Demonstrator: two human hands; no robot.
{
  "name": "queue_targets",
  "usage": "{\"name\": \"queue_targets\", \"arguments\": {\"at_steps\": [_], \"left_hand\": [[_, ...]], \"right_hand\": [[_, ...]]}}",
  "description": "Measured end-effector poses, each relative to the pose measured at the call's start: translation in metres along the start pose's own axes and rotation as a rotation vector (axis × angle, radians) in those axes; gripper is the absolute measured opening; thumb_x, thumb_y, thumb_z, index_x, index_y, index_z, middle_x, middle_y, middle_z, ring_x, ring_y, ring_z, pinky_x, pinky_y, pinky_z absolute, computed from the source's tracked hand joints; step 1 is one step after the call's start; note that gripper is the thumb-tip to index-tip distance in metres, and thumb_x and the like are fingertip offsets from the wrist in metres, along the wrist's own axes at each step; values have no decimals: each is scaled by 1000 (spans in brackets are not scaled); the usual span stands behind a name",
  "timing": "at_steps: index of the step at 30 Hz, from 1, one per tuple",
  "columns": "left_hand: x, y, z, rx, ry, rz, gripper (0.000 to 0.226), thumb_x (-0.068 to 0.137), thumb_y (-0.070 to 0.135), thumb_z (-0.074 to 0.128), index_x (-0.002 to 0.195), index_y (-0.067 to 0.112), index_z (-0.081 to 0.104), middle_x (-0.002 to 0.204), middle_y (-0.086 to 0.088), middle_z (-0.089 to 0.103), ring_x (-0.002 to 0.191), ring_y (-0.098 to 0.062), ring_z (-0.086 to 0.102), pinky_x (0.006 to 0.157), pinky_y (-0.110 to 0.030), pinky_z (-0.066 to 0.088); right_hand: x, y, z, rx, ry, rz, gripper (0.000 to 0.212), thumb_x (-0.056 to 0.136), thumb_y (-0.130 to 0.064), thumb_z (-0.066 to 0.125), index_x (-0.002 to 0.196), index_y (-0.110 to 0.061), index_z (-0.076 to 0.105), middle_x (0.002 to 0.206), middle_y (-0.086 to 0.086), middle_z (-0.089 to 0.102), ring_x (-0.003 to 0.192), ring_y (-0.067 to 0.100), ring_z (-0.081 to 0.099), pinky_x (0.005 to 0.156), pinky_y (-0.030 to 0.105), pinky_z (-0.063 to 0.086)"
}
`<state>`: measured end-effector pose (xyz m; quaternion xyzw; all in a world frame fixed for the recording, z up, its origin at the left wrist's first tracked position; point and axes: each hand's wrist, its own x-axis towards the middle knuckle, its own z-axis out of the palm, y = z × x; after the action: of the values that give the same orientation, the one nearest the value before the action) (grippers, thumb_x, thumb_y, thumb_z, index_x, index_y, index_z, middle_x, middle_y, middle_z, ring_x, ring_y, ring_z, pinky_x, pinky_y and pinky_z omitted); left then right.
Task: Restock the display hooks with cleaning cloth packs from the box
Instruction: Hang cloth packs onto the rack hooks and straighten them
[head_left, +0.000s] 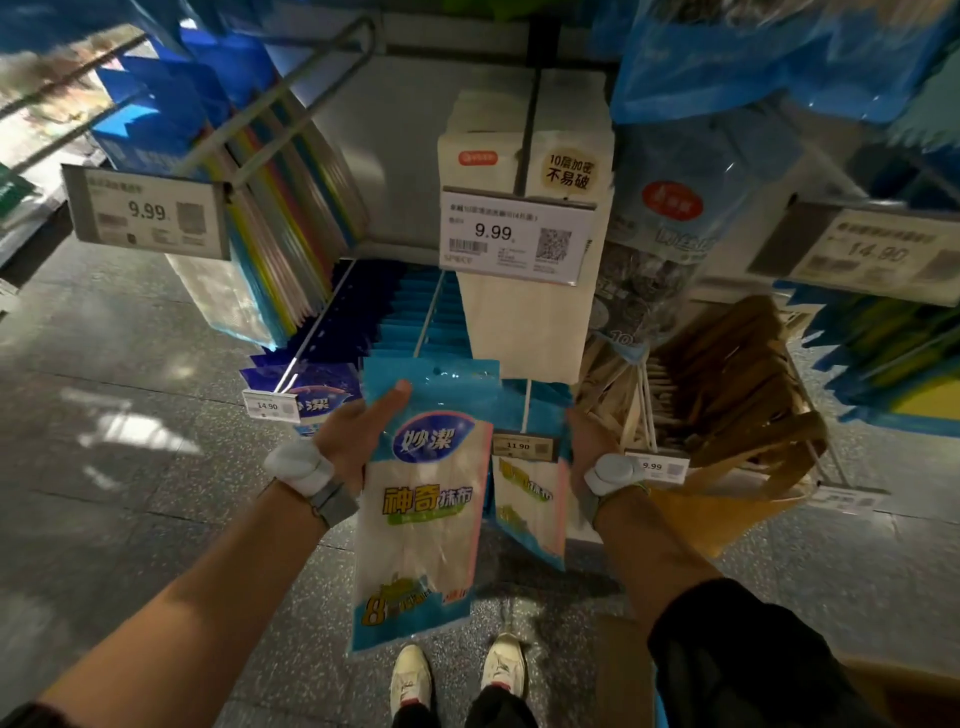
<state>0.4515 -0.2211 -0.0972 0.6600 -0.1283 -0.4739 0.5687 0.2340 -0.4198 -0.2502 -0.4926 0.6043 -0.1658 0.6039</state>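
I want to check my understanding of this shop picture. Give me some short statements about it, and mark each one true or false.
1. The left hand grips a blue-and-white plastic cloth pack. True.
2. The white price label in front of the cream-white paper packs reads 14.90. False: it reads 9.99.
3. The small yellowish price tag beside the right hand reads 11.90. True.
4. The person's shoes are black. False: they are off-white.
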Motion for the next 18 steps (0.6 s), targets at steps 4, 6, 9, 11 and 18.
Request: {"name": "queue_targets", "arguments": {"at_steps": [4, 6, 9, 11, 18], "left_hand": [[-2, -14, 7, -45, -107, -27, 79, 40, 70, 90, 103, 22, 78, 101, -4, 81, 90, -25, 78, 72, -36, 61], [2, -21, 12, -28, -177, -19, 65, 44, 71, 88, 96, 32, 82, 102, 1, 81, 93, -20, 78, 84, -41, 61], [5, -29, 25, -69, -189, -87, 50, 64, 62, 83, 104, 32, 82, 114, -3, 78, 109, -27, 73, 106, -53, 51], [6, -37, 32, -73, -199, -138, 56, 73, 58, 83, 117, 22, 76, 121, -10, 75, 115, -35, 70, 108, -60, 47], [4, -60, 55, -30, -305, -212, 38, 82, 57, 75, 108, 29, 81, 121, -6, 76, 119, -33, 68, 110, -57, 47]], "right_hand": [[-47, -47, 3, 11, 8, 5, 44, 99, -45, 44, 115, -11, 66, 112, 14, 67, 104, 33, 63, 99, 42, 50], [-68, -58, 0, 65, 68, -55, 43, 108, -29, 37, 138, -2, 52, 140, 17, 55, 131, 36, 50, 112, 40, 38], [-97, -56, 3, 168, 132, -158, 50, 104, -39, 48, 143, -9, 50, 150, 12, 48, 137, 28, 45, 116, 35, 32], [-114, -57, 1, 226, 149, -196, 49, 92, -60, 56, 120, -21, 67, 125, 6, 67, 116, 24, 62, 107, 44, 46], [-135, -45, -20, 372, -157, -98, 23, 94, -31, 67, 109, -14, 73, 111, 14, 75, 105, 31, 72, 97, 50, 55]]}}
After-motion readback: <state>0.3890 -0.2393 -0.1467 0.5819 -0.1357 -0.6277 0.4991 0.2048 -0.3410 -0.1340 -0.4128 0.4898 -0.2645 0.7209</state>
